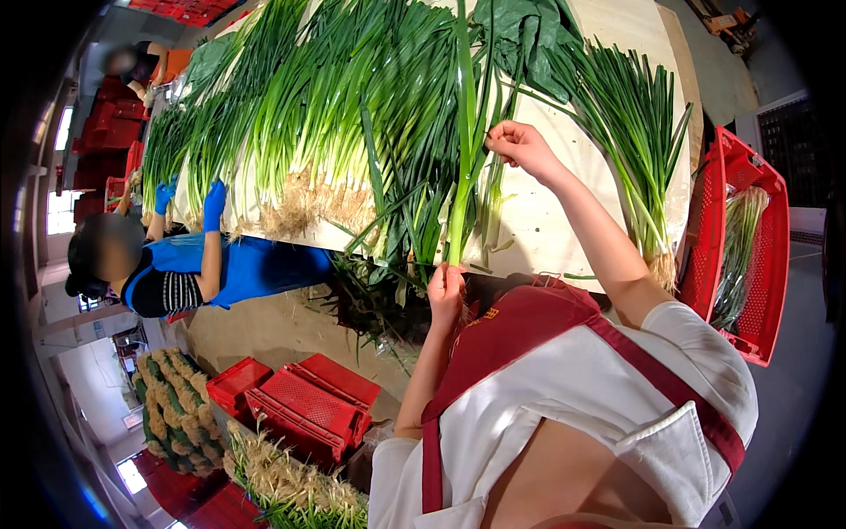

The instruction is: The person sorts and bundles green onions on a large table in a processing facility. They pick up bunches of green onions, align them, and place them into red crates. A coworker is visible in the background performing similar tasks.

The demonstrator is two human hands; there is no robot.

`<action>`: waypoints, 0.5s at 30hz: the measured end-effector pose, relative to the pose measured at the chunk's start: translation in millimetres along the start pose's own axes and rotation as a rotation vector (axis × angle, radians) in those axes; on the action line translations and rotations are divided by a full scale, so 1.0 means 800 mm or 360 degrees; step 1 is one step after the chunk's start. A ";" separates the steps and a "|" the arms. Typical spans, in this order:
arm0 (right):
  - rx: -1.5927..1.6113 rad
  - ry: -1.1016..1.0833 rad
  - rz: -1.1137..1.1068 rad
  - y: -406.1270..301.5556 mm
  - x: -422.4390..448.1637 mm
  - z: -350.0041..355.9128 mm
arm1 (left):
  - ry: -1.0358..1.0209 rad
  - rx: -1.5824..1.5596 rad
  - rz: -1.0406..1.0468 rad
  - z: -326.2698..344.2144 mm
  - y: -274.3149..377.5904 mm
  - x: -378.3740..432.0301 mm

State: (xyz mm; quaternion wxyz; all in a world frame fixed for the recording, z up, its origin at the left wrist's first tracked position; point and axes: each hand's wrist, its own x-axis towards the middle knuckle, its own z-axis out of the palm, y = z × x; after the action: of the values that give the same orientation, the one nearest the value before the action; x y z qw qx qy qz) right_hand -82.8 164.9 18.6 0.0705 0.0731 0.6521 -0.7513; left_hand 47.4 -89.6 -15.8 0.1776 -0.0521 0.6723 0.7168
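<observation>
My left hand [446,291] is closed round the root end of a thick green onion stalk [459,211] that stands out over the table's near edge. Higher up, beside its leaves, my right hand [519,149] has its fingertips pinched together near a thin leaf; whether they grip it I cannot tell. A wide row of green onions with pale stems and brown roots [330,198] lies to the left. At the right end of the table lies a separate bunch of green onions [638,159]. Loose leaves and trimmings [410,218] lie just left of the held stalk.
The pale table [548,225] spans the view. On the left a co-worker in a blue apron [238,271] works with gloved hands; another person is farther back. A red crate [760,264] with bagged onions stands right. Red crates [304,410] and stacked onions [178,410] stand lower left.
</observation>
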 end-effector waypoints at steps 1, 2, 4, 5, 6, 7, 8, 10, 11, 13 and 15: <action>0.0068 0.0036 0.0004 -0.007 -0.005 0.001 | 0.0038 0.0023 0.0013 0.000 0.002 -0.001; 0.0148 0.0044 -0.0039 -0.007 -0.007 -0.002 | 0.0077 0.0047 0.0025 0.000 0.004 -0.001; 0.0308 0.0061 -0.0126 -0.005 -0.013 -0.014 | 0.0146 0.0242 0.0124 -0.008 -0.010 0.002; 0.0375 0.0063 -0.0088 0.004 -0.015 -0.024 | 0.0197 0.0387 0.0179 -0.010 -0.014 0.003; 0.0254 0.0035 0.0034 0.012 -0.017 -0.031 | 0.0248 0.0533 0.0234 -0.012 -0.016 0.004; 0.0130 0.0012 0.0157 0.022 -0.019 -0.038 | 0.0262 0.0799 0.0310 -0.012 -0.012 0.006; 0.0006 -0.0005 0.0279 0.038 -0.021 -0.047 | 0.0268 0.1065 0.0387 -0.010 -0.007 0.010; -0.2241 0.0131 0.0308 0.107 -0.028 -0.058 | 0.0236 0.1434 0.0440 -0.007 0.002 0.013; -0.2096 0.0091 0.0297 0.114 -0.036 -0.054 | 0.0213 0.1530 0.0414 -0.006 0.006 0.015; -0.1408 0.0037 0.0370 0.126 -0.047 -0.042 | 0.0165 0.1721 0.0428 -0.007 0.005 0.019; -0.0470 -0.0039 0.0427 0.154 -0.055 -0.020 | 0.0101 0.1707 0.0513 -0.005 0.000 0.018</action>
State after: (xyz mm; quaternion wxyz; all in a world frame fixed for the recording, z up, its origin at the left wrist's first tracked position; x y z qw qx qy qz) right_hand -14.3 163.8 -93.8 0.1877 0.1391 0.7387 -0.6323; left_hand 33.1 -91.1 -20.5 0.0473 0.1274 0.9472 0.2905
